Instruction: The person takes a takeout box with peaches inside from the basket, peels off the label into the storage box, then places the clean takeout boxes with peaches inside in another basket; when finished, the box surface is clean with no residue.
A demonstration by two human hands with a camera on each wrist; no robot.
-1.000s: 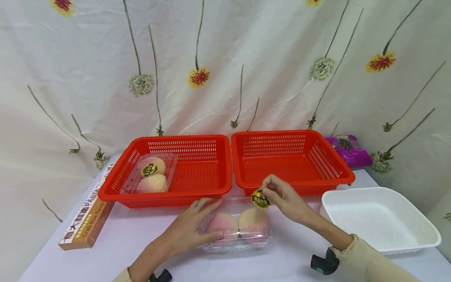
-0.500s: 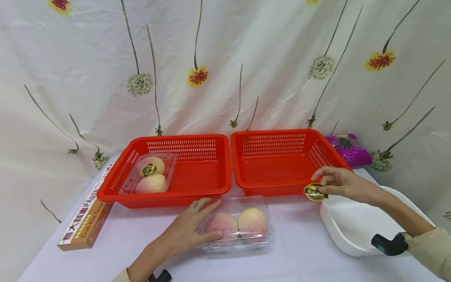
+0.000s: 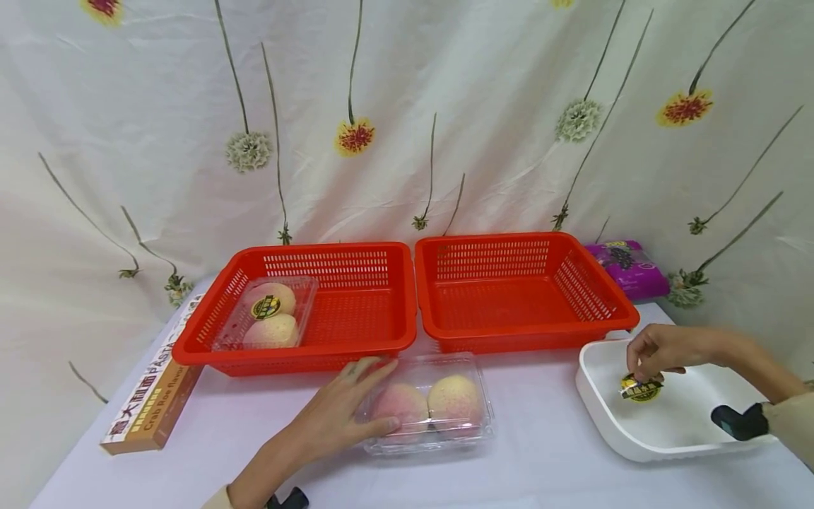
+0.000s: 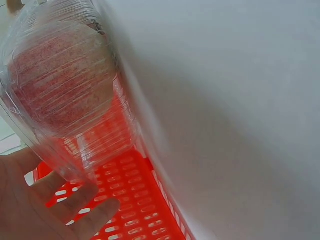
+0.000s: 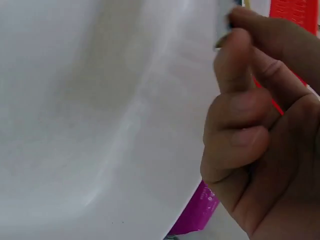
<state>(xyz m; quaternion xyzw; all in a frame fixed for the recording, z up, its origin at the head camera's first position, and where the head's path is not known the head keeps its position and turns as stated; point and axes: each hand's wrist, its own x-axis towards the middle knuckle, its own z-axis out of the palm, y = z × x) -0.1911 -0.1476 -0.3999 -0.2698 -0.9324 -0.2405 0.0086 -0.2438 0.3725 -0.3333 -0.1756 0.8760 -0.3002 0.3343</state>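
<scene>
In the head view my left hand (image 3: 333, 410) lies over the left end of a clear plastic clamshell box (image 3: 439, 447), fingers behind and thumb on the front. Two pink-and-yellow peaches (image 3: 455, 404) sit inside it. The left wrist view shows the fingers (image 4: 75, 205) fairly straight along the box's side. Over the white tray (image 3: 689, 424), my right hand (image 3: 674, 350) pinches a black-and-yellow round sticker (image 3: 644, 390) between thumb and fingers. Only a blurred edge of the sticker (image 5: 223, 22) shows in the right wrist view, with the other fingers curled.
Two red baskets stand side by side at the back. In the left basket (image 3: 356, 357) is another clear box of peaches (image 3: 270, 331) bearing a like sticker. The right basket (image 3: 509, 304) stands behind the tray. A pasta box (image 3: 149, 406) lies left, a purple packet (image 3: 629, 272) back right.
My right hand has carried the sticker rightward from above the clamshell box, past the right basket's front, to over the white tray. The left hand has stayed on the box.
</scene>
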